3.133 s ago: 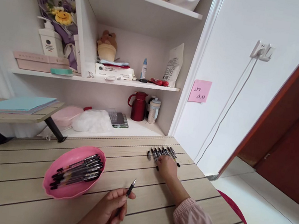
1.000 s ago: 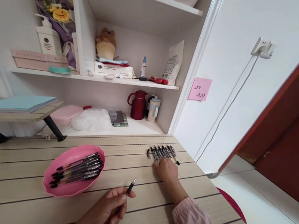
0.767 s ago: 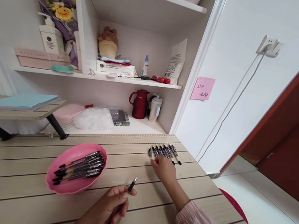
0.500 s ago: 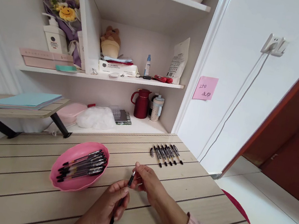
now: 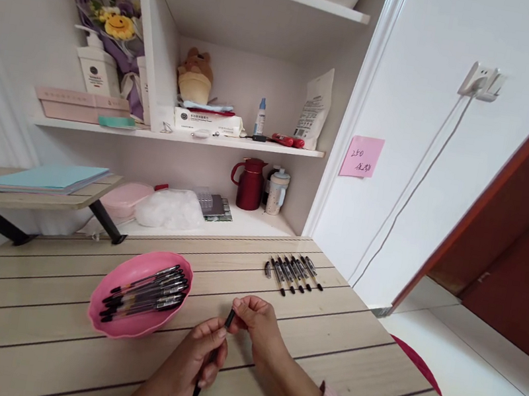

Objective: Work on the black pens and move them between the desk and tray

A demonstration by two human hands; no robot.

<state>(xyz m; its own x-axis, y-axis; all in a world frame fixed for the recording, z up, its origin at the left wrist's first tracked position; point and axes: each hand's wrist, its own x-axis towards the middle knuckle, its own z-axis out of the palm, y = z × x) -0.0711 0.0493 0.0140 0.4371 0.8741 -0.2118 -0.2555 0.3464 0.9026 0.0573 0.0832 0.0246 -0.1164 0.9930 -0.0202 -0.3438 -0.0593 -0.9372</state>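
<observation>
My left hand (image 5: 195,358) is closed around the barrel of a dark pen (image 5: 230,318), whose black lower end sticks out below the fingers. At the pen's upper end, thumb and fingertips of my right hand (image 5: 259,331) pinch the tip and cover it. Both hands are low over the table, with fingertips close together. Left of them stands a pink bowl (image 5: 97,317) with a wavy rim, holding several black-ended clear pens (image 5: 143,296). Beyond my right hand several similar pens (image 5: 296,275) lie side by side, with a small dark pen cap (image 5: 268,269) at their left.
The wooden table (image 5: 42,363) has dark grooves. Behind it, a white shelf unit holds a dark red jug (image 5: 250,186), a light cup (image 5: 277,193) and a plastic bag (image 5: 170,208). A raised wooden stand (image 5: 100,189) with blue folders (image 5: 47,176) is at the left.
My right hand has moved slightly left, and its fingers have closed over the pen's silver tip, which was showing before. My left hand stays almost in place.
</observation>
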